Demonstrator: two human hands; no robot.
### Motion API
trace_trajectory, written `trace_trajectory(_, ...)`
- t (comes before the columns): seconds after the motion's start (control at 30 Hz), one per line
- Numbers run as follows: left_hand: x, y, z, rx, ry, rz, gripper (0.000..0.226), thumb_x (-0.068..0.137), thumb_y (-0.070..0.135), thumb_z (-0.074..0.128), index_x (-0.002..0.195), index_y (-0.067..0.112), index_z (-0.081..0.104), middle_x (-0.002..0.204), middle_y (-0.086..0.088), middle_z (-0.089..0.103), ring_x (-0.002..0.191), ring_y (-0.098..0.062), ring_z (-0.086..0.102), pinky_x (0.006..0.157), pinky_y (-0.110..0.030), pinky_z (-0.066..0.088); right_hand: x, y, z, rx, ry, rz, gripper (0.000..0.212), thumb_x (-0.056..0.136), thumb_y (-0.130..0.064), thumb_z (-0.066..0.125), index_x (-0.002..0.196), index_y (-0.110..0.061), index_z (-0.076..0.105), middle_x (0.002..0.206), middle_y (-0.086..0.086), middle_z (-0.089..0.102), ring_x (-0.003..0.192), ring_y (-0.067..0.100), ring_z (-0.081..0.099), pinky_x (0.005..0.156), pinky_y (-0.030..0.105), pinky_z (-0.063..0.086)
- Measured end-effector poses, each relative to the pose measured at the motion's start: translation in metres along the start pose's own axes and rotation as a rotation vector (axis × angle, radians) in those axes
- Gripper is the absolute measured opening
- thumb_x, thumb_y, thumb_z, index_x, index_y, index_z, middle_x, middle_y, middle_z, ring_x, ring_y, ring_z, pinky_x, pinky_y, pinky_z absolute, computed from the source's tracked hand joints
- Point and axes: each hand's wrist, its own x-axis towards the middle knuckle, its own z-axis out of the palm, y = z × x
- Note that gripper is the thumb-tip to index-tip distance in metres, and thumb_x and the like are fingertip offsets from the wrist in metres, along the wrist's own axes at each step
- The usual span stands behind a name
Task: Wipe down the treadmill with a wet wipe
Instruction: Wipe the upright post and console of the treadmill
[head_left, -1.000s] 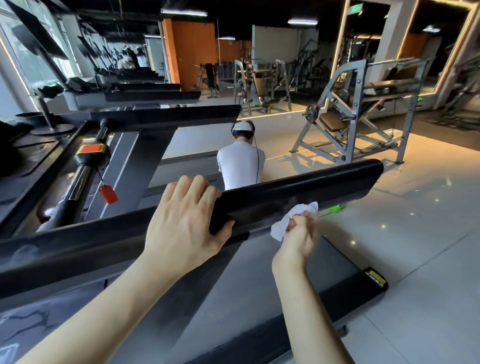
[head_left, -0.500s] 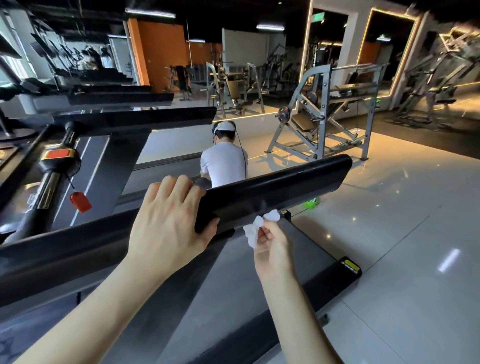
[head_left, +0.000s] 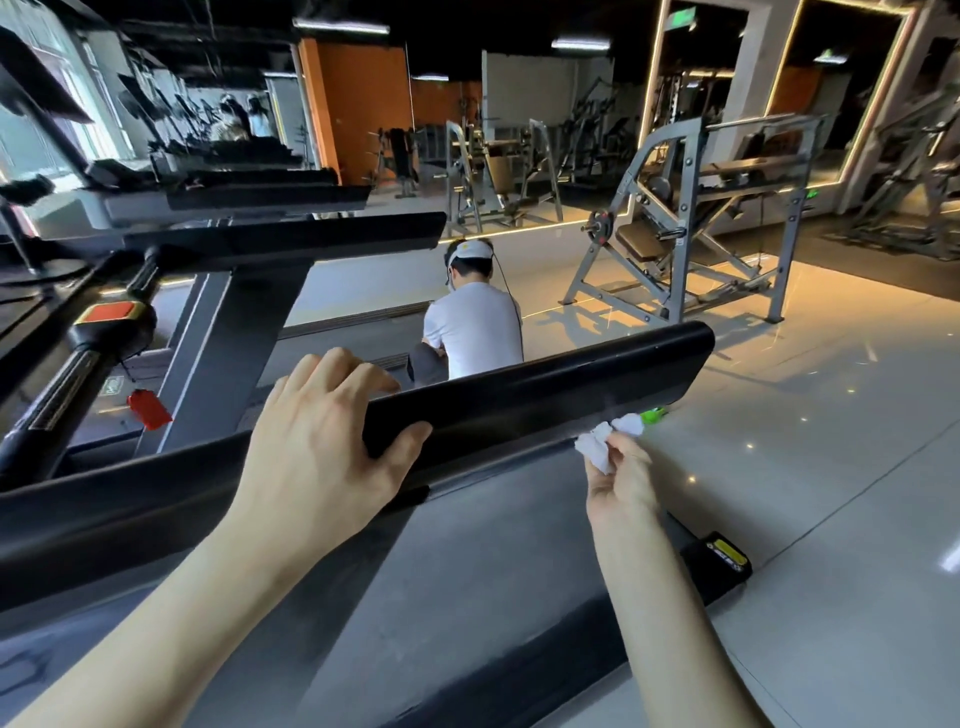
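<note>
A black treadmill handrail (head_left: 545, 389) runs across the middle of the head view, with the grey belt deck (head_left: 467, 561) below it. My left hand (head_left: 322, 441) grips the rail from above, fingers over the top and thumb on the near face. My right hand (head_left: 618, 478) pinches a crumpled white wet wipe (head_left: 597, 447) just under the rail's lower edge, near its right end. Whether the wipe touches the rail is unclear.
A person in a white shirt (head_left: 467, 332) crouches on the floor beyond the rail. Another treadmill with a red-tagged handle (head_left: 104, 332) stands to the left. A grey weight machine (head_left: 691, 234) sits at the back right. A small green object (head_left: 652, 415) lies on the glossy tiled floor.
My right hand drew the wipe left and down off the rail, then moved it right again below the rail's edge. My left hand kept its hold. The camera turned slightly.
</note>
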Motion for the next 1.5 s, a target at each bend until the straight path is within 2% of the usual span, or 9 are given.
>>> trace_trajectory(0.3,0.018,0.036,0.036,0.085,-0.028,0.031,0.041,0.082,0.05,0.079,0.106,0.017,0.07,0.096,0.002,0.061,0.09,-0.027,0.056,0.078,-0.04,0.045,-0.033,0.036,-0.006,-0.396,-0.223,-0.293,0.005,0.09,-0.001,0.07,0.094,0.001,0.07,0.075,0.015,0.067,0.068,0.027,0.056,0.069,0.036,0.049)
trace_trajectory(0.5,0.016,0.037,0.043,0.132,0.019,0.055,0.047,0.08,0.055,0.071,0.104,0.014,0.071,0.094,-0.001,0.06,0.086,-0.029,0.055,0.078,-0.04,0.042,0.006,-0.013,0.0,-0.349,0.07,-0.448,0.019,0.091,0.006,0.067,0.086,-0.012,0.07,0.073,-0.002,0.07,0.065,0.007,0.064,0.068,0.026,0.05)
trace_trajectory(0.73,0.015,0.038,0.047,0.144,0.084,0.074,0.046,0.079,0.052,0.072,0.101,0.011,0.07,0.091,-0.002,0.058,0.085,-0.032,0.055,0.075,-0.041,0.041,-0.056,0.029,0.006,-0.656,-0.379,-0.578,0.013,0.091,0.006,0.069,0.083,-0.004,0.07,0.068,0.002,0.072,0.064,0.005,0.068,0.061,0.014,0.048)
trace_trajectory(0.9,0.012,0.039,0.047,0.15,0.092,0.077,0.046,0.08,0.052,0.073,0.102,0.012,0.069,0.092,-0.002,0.059,0.086,-0.032,0.055,0.078,-0.042,0.042,0.005,-0.019,0.008,-0.709,-0.12,-0.757,0.003,0.089,-0.018,0.068,0.089,-0.021,0.068,0.077,0.0,0.073,0.07,0.023,0.067,0.064,0.047,0.056)
trace_trajectory(1.0,0.011,0.04,0.048,0.152,0.103,0.071,0.045,0.08,0.053,0.072,0.101,0.013,0.069,0.092,-0.002,0.059,0.086,-0.031,0.056,0.079,-0.042,0.043,0.0,-0.017,0.014,-0.772,-0.062,-0.891,0.013,0.093,-0.006,0.065,0.096,-0.019,0.067,0.087,0.001,0.07,0.078,0.021,0.068,0.068,0.039,0.055)
trace_trajectory(1.17,0.011,0.04,0.049,0.154,0.115,0.071,0.045,0.082,0.052,0.07,0.1,0.011,0.069,0.09,-0.003,0.06,0.083,-0.032,0.055,0.077,-0.043,0.041,-0.044,0.018,0.025,-1.013,-0.617,-1.241,0.02,0.1,0.001,0.056,0.105,-0.002,0.074,0.091,0.001,0.053,0.078,0.022,0.069,0.066,0.038,0.055)
trace_trajectory(1.23,0.011,0.039,0.048,0.157,0.107,0.075,0.044,0.082,0.053,0.07,0.101,0.013,0.069,0.091,-0.002,0.06,0.084,-0.032,0.055,0.078,-0.043,0.042,-0.031,-0.003,0.03,-1.14,-0.7,-1.301,0.028,0.1,0.0,0.051,0.112,-0.008,0.076,0.092,0.001,0.051,0.08,0.023,0.069,0.073,0.034,0.054)
trace_trajectory(1.4,0.01,0.04,0.048,0.152,0.102,0.073,0.043,0.081,0.052,0.071,0.102,0.014,0.07,0.092,0.0,0.059,0.085,-0.03,0.056,0.08,-0.043,0.043,0.017,-0.073,0.049,-1.527,-0.307,-1.198,0.029,0.093,-0.003,0.05,0.106,-0.004,0.076,0.101,0.012,0.058,0.083,0.037,0.063,0.072,0.035,0.047)
trace_trajectory(1.5,0.012,0.042,0.048,0.147,0.095,0.058,0.044,0.081,0.054,0.07,0.099,0.015,0.07,0.091,0.0,0.059,0.085,-0.031,0.056,0.082,-0.043,0.043,-0.002,-0.064,0.059,-1.661,-0.323,-1.202,0.038,0.091,-0.004,0.051,0.119,-0.012,0.074,0.108,0.011,0.056,0.087,0.037,0.061,0.071,0.037,0.047)
